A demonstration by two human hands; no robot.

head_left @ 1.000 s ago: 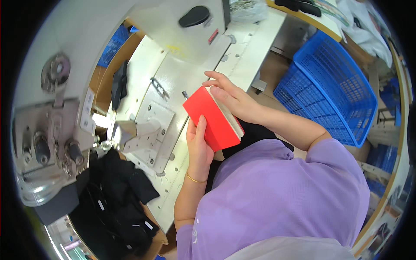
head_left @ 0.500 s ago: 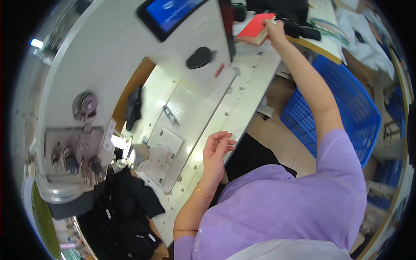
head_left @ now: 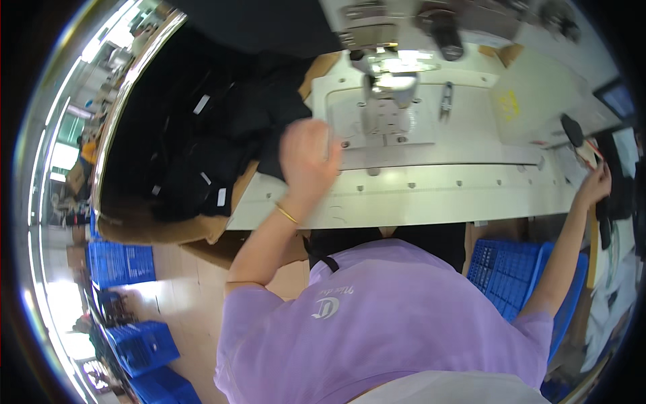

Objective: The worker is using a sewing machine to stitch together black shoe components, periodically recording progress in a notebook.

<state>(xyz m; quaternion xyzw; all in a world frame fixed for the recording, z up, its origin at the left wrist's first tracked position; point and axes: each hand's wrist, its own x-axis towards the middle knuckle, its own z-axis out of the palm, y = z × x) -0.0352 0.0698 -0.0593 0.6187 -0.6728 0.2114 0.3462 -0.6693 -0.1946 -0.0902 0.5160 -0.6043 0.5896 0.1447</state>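
The left grip (head_left: 308,158) is hovering, blurred, beside black garments (head_left: 225,138); whether it is holding anything, I cannot tell. The right grip (head_left: 595,184) is holding a red-edged book (head_left: 588,156), seemingly not yet released. Left of the left grip, a cardboard box (head_left: 158,230) is containing the garments; below the right grip, a blue basket (head_left: 501,269) is standing, contents unclear.

Left hand (head_left: 309,161) (blurred) is near black cloth (head_left: 222,128), right hand (head_left: 595,184) holding a red-edged book (head_left: 588,155).

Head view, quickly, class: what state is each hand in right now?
Left hand: blurred near black cloth; open or closed cannot be told.
Right hand: closed, holding the book.
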